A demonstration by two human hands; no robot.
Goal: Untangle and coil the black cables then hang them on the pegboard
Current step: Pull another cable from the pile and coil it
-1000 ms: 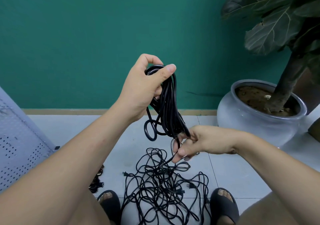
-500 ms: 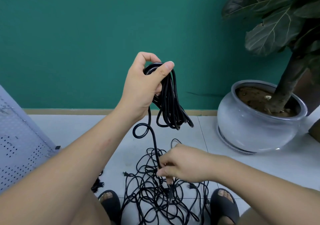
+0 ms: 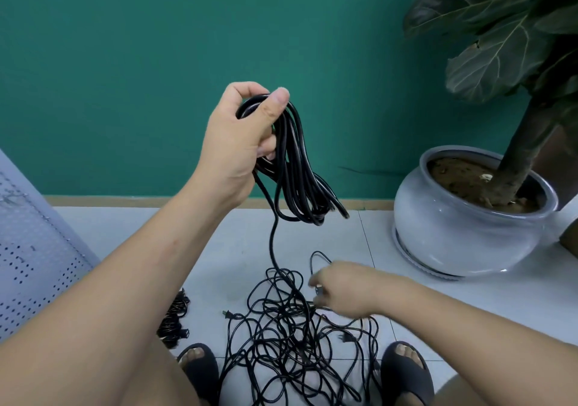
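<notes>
Black cables (image 3: 291,343) are lying tangled on the floor (image 3: 237,249), and a coil (image 3: 297,171) of them is being held up by the left hand (image 3: 240,143), curled round its top. One strand is hanging from it into the tangle. The right hand (image 3: 344,290) is being held low over the tangle, blurred; its grip cannot be told.

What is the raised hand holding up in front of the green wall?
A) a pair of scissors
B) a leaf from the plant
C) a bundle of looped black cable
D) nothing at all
C: the left hand grips the top of a coil of black cable. Its loops hang below the fingers, and one strand trails down into the tangle below.
</notes>
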